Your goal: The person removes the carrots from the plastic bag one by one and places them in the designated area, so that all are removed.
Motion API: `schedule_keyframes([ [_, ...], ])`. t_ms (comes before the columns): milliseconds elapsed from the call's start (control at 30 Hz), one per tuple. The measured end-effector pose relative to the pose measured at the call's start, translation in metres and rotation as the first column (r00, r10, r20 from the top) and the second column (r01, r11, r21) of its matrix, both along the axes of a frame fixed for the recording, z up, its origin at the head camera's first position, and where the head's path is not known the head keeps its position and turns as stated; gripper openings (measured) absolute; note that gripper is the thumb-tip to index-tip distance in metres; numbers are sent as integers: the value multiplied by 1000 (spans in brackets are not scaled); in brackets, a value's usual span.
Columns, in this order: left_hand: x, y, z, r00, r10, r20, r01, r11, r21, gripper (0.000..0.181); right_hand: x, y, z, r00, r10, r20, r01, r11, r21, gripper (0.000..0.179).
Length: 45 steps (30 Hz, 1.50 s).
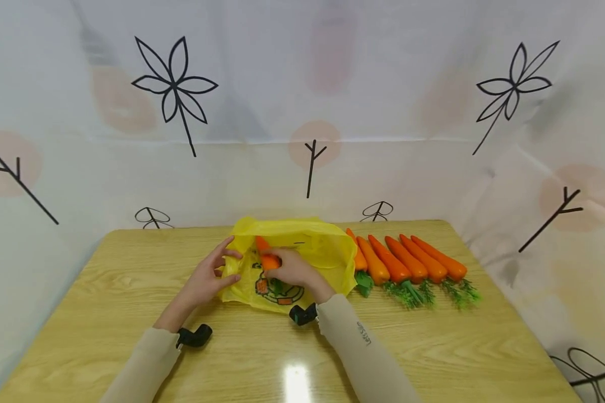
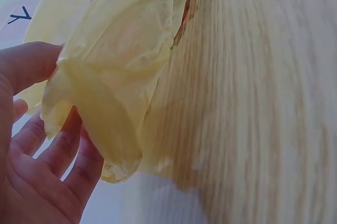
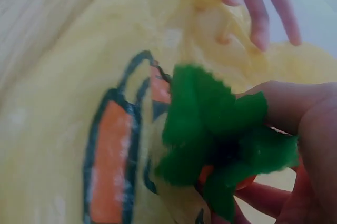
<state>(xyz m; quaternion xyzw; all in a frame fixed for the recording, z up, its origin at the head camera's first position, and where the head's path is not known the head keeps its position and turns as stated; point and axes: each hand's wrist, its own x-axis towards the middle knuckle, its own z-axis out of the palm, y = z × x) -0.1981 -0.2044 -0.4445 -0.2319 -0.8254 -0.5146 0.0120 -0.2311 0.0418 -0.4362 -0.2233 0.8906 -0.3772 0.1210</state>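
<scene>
A yellow plastic bag [image 1: 330, 260] with a dark and orange print lies on the table, its mouth spread wide. My left hand [image 1: 208, 278] holds the bag's left edge; in the left wrist view the thumb and curved fingers [image 2: 84, 169] are around a fold of the film. Over the bag's printed inner side, my right hand [image 1: 296, 270] grips an orange carrot [image 1: 269, 260], tip pointing away from me. Its green leafy top [image 3: 210, 134] fills the middle of the right wrist view, hiding part of the print.
Several more carrots [image 1: 390, 259] lie side by side right of the bag, green tops toward me; the bag's right edge overlaps the nearest. The wooden table [image 1: 459, 347] ends at a pale patterned curtain [image 1: 262, 179] behind. Black wrist cameras [image 1: 195, 336] sit at both cuffs.
</scene>
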Motion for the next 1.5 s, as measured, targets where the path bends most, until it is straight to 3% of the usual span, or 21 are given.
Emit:
schedule_keyframes([
  [300, 1, -2, -3, 1000, -4, -3, 4, 1000, -10, 87, 0, 9, 2, 993, 4, 117, 10, 993, -114, 52],
  [567, 0, 1, -2, 1000, -11, -3, 11, 1000, 1, 87, -2, 20, -1, 967, 19, 255, 59, 954, -295, 49],
  [933, 5, -2, 3, 1000, 11, 3, -11, 1000, -8, 87, 3, 32, 14, 967, 88, 238, -8, 948, -317, 45],
  [1500, 7, -8, 2, 999, 32, 10, -32, 999, -23, 85, 29, 71, 54, 968, 165, 189, -108, 954, -280, 45],
])
